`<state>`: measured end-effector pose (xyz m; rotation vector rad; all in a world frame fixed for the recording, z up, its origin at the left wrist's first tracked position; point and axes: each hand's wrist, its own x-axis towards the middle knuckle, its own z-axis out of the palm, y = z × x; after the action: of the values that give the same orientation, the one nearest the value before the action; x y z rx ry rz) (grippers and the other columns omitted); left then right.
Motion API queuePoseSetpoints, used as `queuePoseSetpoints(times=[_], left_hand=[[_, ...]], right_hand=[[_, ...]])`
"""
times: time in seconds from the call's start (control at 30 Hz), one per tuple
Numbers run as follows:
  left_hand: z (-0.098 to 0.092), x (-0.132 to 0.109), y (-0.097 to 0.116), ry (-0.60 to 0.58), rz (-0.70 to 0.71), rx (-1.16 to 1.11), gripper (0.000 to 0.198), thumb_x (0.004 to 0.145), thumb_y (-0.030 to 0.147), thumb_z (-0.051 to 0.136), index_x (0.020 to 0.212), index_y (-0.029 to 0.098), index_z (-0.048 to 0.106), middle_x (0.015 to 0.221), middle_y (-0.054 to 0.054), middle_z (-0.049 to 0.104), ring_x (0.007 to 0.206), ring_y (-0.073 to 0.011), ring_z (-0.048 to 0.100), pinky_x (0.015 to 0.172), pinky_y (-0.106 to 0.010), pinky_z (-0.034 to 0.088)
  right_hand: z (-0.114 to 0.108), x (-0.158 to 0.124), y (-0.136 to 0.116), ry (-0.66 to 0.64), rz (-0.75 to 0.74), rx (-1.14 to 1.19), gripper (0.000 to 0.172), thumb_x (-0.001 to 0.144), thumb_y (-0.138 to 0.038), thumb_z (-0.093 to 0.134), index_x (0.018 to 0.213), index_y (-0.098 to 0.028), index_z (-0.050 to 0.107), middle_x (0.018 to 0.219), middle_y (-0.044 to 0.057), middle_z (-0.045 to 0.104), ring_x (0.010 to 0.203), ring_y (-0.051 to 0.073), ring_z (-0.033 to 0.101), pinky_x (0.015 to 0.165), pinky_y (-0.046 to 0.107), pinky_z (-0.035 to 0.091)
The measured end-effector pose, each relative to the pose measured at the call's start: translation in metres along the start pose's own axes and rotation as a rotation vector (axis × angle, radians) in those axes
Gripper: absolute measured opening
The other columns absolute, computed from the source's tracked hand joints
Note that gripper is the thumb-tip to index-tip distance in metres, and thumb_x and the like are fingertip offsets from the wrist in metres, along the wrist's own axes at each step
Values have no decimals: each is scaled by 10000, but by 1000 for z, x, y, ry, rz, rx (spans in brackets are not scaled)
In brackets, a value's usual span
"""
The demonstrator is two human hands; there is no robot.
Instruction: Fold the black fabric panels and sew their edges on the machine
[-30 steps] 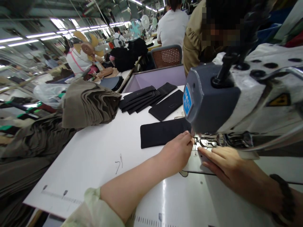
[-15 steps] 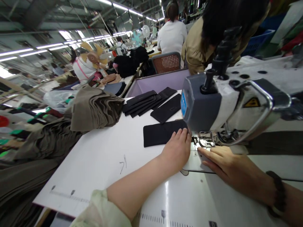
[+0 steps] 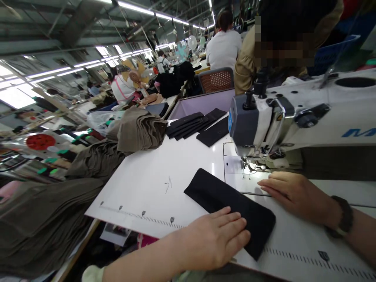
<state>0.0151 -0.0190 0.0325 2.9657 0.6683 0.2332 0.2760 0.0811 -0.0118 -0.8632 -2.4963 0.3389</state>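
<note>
Cloth, black and folded into a long rectangle (image 3: 217,194), lies slantwise in the lower centre of the frame, its lower right end across a printed ruler scale (image 3: 155,220). The left hand (image 3: 217,239) rests flat over it, fingers stretched out and side by side, pressing rather than gripping. Just right of centre, the right hand (image 3: 293,194) lies with its fingers extended and nothing visible in them (what is under the palm cannot be told); a dark bracelet (image 3: 342,215) circles that wrist. Its fingertips sit near the presser foot (image 3: 255,166) of the sewing machine (image 3: 317,125), which fills the right side of the frame.

Beyond, on the white desk (image 3: 147,176), a fanned group of black pieces (image 3: 186,124) sits above centre, with another black piece (image 3: 214,133) beside it, partly hidden by the machine. Left of these stands a stack of brown-grey fabric (image 3: 141,129). At top centre, a person in white (image 3: 225,49) sits facing away; a co-worker in tan (image 3: 244,64) bends at upper right.
</note>
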Motion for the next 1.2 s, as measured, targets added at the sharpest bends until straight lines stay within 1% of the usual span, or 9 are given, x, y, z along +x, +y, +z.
queuePoseSetpoints(times=[0.1, 0.27, 0.33, 0.4, 0.53, 0.7, 0.83, 0.97, 1.2], left_hand=[[-21, -4, 3, 243, -57, -290, 333, 947, 102, 331, 1241, 75, 483, 1254, -140, 565, 1221, -197, 481, 1053, -366, 385], [-44, 9, -8, 872, -572, -973, 331, 869, 89, 448, 1136, 214, 598, 1014, -24, 684, 946, -157, 645, 831, -251, 527], [-35, 15, -26, 945, -693, -1186, 358, 812, 126, 513, 1158, 186, 581, 1005, -44, 672, 943, -176, 641, 825, -270, 527], [-17, 17, -49, 841, -786, -1168, 445, 799, 139, 515, 1243, 161, 509, 1043, -79, 647, 953, -190, 635, 850, -318, 519], [18, 7, -76, 630, -910, -725, 470, 781, 90, 522, 1248, 143, 496, 1236, -146, 537, 1137, -264, 533, 983, -498, 416], [10, -5, -50, 214, -386, -81, 280, 916, 136, 405, 1132, 150, 584, 1283, -133, 529, 1237, -243, 446, 1022, -463, 405], [5, -12, -34, -73, -215, -79, 453, 913, 440, 461, 1216, 109, 524, 1326, -162, 491, 1260, -273, 425, 1040, -458, 386], [23, -7, -42, -142, -267, -89, 640, 874, 522, 456, 1323, 70, 397, 1419, -219, 342, 1343, -329, 271, 1058, -540, 307], [38, 46, -69, -97, -352, -141, 677, 864, 502, 494, 1332, 32, 357, 1444, -237, 278, 1364, -341, 197, 1077, -542, 250]], right_hand=[[0, 2, -6, -28, 45, 100, 288, 920, -283, 396, 979, -180, 658, 860, 64, 651, 787, 155, 606, 689, 281, 475], [-9, 8, -23, -127, 149, 320, 305, 906, -329, 386, 985, -189, 646, 917, 55, 655, 826, 158, 605, 711, 286, 477], [-13, 9, -27, -173, 188, 369, 315, 902, -349, 384, 962, -194, 651, 901, 54, 654, 815, 164, 602, 712, 298, 469], [-15, 9, -29, -207, 191, 368, 323, 907, -350, 374, 945, -197, 656, 867, 51, 651, 784, 161, 597, 690, 295, 458], [-10, 5, -28, -240, 130, 303, 303, 914, -309, 381, 877, -185, 655, 806, 45, 633, 729, 143, 575, 654, 276, 429], [2, 0, -27, -218, -8, 152, 301, 923, -256, 371, 904, -175, 661, 786, 53, 604, 699, 142, 547, 621, 271, 409], [6, -2, -26, -185, -86, 62, 316, 935, -245, 355, 924, -181, 664, 755, 47, 586, 671, 141, 529, 592, 269, 396], [6, -4, -24, -133, -149, 13, 324, 944, -253, 345, 983, -186, 659, 754, 46, 589, 680, 141, 530, 621, 275, 409], [7, -4, -21, -95, -174, -64, 321, 943, -269, 360, 1008, -169, 658, 734, 50, 584, 665, 150, 524, 602, 283, 399]])
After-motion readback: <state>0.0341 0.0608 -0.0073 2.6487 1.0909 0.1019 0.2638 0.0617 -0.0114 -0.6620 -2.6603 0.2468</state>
